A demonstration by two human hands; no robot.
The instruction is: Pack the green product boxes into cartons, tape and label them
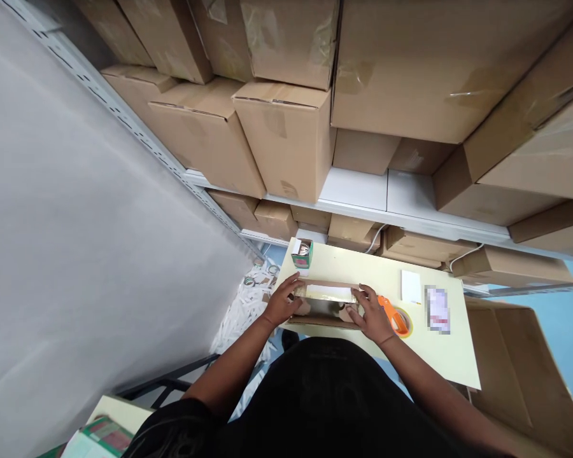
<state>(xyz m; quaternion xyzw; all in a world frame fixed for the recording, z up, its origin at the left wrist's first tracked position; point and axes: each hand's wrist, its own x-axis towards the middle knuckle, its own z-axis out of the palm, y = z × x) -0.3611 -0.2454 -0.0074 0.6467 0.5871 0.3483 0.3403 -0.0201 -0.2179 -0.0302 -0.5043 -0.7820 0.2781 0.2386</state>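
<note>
A small cardboard box (322,319) stands at the front edge of the pale yellow table (439,366), with its near side open. My left hand (282,301) grips its left end, thumb below and fingers over the top edge. At the right end, my right hand (372,316) holds the box in the same way, fingers bent over the edge. Between my hands, a white label strip and shiny tape (328,292) lie along the top flap. An orange tape dispenser (392,316) sits just right of my right hand.
Behind the box is a small green box (302,253). White paper (410,286) and a blurred packet (438,310) lie on the right. Shelves of cartons (286,140) rise ahead. Paper scraps (241,315) cover the floor at left; a large open carton (520,362) stands at right.
</note>
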